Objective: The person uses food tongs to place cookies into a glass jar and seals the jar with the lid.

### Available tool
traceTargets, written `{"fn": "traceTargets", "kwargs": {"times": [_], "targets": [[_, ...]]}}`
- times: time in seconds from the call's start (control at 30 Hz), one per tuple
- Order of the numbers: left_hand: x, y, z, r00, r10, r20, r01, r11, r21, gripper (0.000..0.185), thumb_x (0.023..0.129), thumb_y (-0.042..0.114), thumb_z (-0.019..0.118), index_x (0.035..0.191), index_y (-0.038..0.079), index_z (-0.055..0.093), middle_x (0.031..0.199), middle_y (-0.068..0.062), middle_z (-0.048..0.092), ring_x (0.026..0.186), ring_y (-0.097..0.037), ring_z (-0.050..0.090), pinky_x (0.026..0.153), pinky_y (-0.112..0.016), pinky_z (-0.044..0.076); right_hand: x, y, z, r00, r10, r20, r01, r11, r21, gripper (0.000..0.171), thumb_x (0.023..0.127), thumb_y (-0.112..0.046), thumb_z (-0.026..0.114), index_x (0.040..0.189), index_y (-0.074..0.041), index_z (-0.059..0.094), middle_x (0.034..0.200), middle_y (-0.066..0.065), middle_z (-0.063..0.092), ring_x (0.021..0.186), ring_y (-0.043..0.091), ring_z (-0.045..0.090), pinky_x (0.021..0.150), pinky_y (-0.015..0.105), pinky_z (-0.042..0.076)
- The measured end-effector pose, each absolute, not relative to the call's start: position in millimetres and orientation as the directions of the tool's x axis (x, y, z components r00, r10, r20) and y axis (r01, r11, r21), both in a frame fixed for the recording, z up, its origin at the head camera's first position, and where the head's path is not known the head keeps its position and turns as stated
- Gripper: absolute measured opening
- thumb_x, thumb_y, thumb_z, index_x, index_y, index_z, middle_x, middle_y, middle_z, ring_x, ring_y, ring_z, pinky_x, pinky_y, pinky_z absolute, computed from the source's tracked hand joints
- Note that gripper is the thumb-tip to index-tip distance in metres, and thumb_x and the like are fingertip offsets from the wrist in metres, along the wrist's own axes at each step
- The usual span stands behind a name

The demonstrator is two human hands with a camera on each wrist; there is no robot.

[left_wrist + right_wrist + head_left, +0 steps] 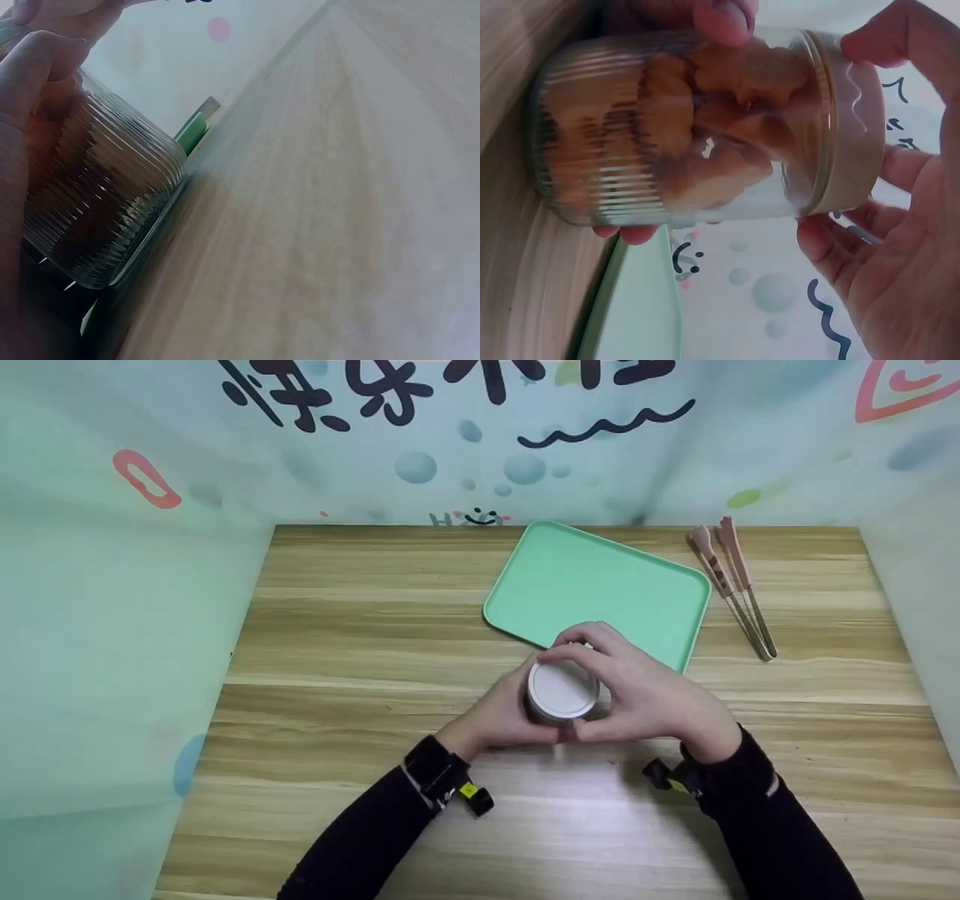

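A ribbed clear glass jar (607, 142) stands upright on the table, with brown pieces that look like cookies (667, 97) visible through its wall. My left hand (499, 712) grips the jar's body from the left, its thumb on the near side. The right hand (645, 690) holds the jar's pale, round lid (562, 690) by the rim, fingers curled around the far edge and thumb at the near edge. In the right wrist view, the lid sits on the jar's mouth.
Behind the jar lies a flat green tray (600, 577), set at an angle on the wooden table (337, 660). Metal tongs (750, 622) with pink ends rest to the tray's right. A printed cloth (465, 465) hangs along the table's back edge and sides.
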State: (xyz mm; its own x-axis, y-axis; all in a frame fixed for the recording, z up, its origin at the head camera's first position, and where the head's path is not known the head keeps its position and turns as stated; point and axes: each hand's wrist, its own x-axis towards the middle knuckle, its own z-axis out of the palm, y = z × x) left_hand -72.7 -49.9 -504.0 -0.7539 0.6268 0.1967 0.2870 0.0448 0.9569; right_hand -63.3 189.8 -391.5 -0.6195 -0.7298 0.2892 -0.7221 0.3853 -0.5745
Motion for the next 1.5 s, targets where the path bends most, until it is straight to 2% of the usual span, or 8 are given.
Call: {"fn": "traceTargets", "kwargs": {"times": [0.23, 0.37, 0.57, 0.73, 1.07, 1.3, 1.4, 1.5], "targets": [[-72.9, -50.7, -505.4, -0.76, 0.622, 0.186, 0.276, 0.051, 0.96, 0.107, 0.074, 0.021, 0.097, 0.164, 0.018, 0.04, 0.15, -0.004, 0.061, 0.137, -0.017, 0.058, 0.124, -0.038, 0.043, -58.2, 185.9, -388.1, -0.666, -0.682, 0.302, -0.713, 0.464, -0.525, 0.076, 0.081, -0.047, 0.093, 0.144, -0.015, 0.064, 0.136, 0.01, 0.056, 0.128, 0.025, 0.054, 0.106, 0.045, 0.053], [-73.4, -49.8, -504.9, -0.755, 0.625, 0.197, 0.289, 0.047, 0.956, 0.104, 0.075, 0.021, 0.097, 0.163, 0.018, 0.041, 0.15, -0.004, 0.062, 0.137, -0.017, 0.058, 0.124, -0.037, 0.043, -56.6, 186.2, -386.4, -0.66, -0.681, 0.316, -0.728, 0.479, -0.49, 0.077, 0.083, -0.049, 0.093, 0.145, -0.013, 0.063, 0.133, 0.011, 0.057, 0.125, 0.026, 0.056, 0.104, 0.044, 0.054], [-72.5, -48.8, -502.9, -0.752, 0.628, 0.2, 0.283, 0.033, 0.959, 0.101, 0.078, 0.023, 0.099, 0.16, 0.02, 0.042, 0.147, -0.003, 0.063, 0.136, -0.017, 0.059, 0.123, -0.038, 0.044, -58.4, 190.5, -384.7, -0.57, -0.749, 0.336, -0.781, 0.369, -0.504, 0.079, 0.088, -0.038, 0.09, 0.156, -0.016, 0.057, 0.149, 0.012, 0.053, 0.14, 0.026, 0.05, 0.116, 0.043, 0.045], [-72.1, -49.1, -501.9, -0.756, 0.626, 0.193, 0.278, 0.039, 0.96, 0.111, 0.077, 0.023, 0.1, 0.168, 0.022, 0.035, 0.147, -0.001, 0.063, 0.135, -0.016, 0.06, 0.123, -0.037, 0.043, -60.6, 189.7, -384.1, -0.521, -0.782, 0.341, -0.799, 0.307, -0.518, 0.075, 0.09, -0.029, 0.086, 0.157, -0.015, 0.056, 0.156, 0.01, 0.054, 0.144, 0.027, 0.05, 0.12, 0.042, 0.043], [-74.2, -48.1, -504.4, -0.751, 0.627, 0.205, 0.287, 0.032, 0.957, 0.095, 0.077, 0.025, 0.098, 0.156, 0.02, 0.046, 0.144, -0.002, 0.064, 0.131, -0.018, 0.06, 0.119, -0.038, 0.047, -59.8, 188.5, -387.6, -0.608, -0.718, 0.339, -0.752, 0.383, -0.536, 0.066, 0.088, -0.038, 0.092, 0.143, -0.012, 0.065, 0.142, 0.006, 0.059, 0.136, 0.025, 0.053, 0.113, 0.042, 0.047], [-74.1, -48.5, -504.9, -0.761, 0.62, 0.192, 0.289, 0.058, 0.956, 0.101, 0.075, 0.023, 0.1, 0.159, 0.018, 0.045, 0.147, -0.002, 0.063, 0.134, -0.016, 0.059, 0.121, -0.036, 0.045, -57.6, 184.1, -389.7, -0.693, -0.648, 0.317, -0.693, 0.475, -0.542, 0.076, 0.081, -0.054, 0.096, 0.139, -0.014, 0.066, 0.136, 0.007, 0.058, 0.13, 0.023, 0.055, 0.107, 0.044, 0.052], [-73.9, -48.7, -504.5, -0.762, 0.619, 0.189, 0.288, 0.062, 0.956, 0.1, 0.075, 0.023, 0.1, 0.158, 0.017, 0.044, 0.147, -0.003, 0.063, 0.134, -0.017, 0.06, 0.121, -0.037, 0.045, -58.2, 187.1, -387.9, -0.691, -0.662, 0.291, -0.683, 0.466, -0.562, 0.082, 0.078, -0.055, 0.097, 0.143, -0.017, 0.065, 0.139, 0.005, 0.056, 0.132, 0.021, 0.053, 0.11, 0.042, 0.05], [-73.5, -48.7, -503.9, -0.763, 0.618, 0.192, 0.294, 0.066, 0.954, 0.096, 0.076, 0.025, 0.1, 0.155, 0.016, 0.046, 0.145, -0.004, 0.064, 0.133, -0.017, 0.061, 0.121, -0.037, 0.046, -59.5, 192.2, -385.5, -0.652, -0.707, 0.275, -0.701, 0.423, -0.574, 0.082, 0.083, -0.05, 0.096, 0.15, -0.02, 0.061, 0.147, 0.002, 0.053, 0.139, 0.02, 0.05, 0.116, 0.039, 0.045]]}}
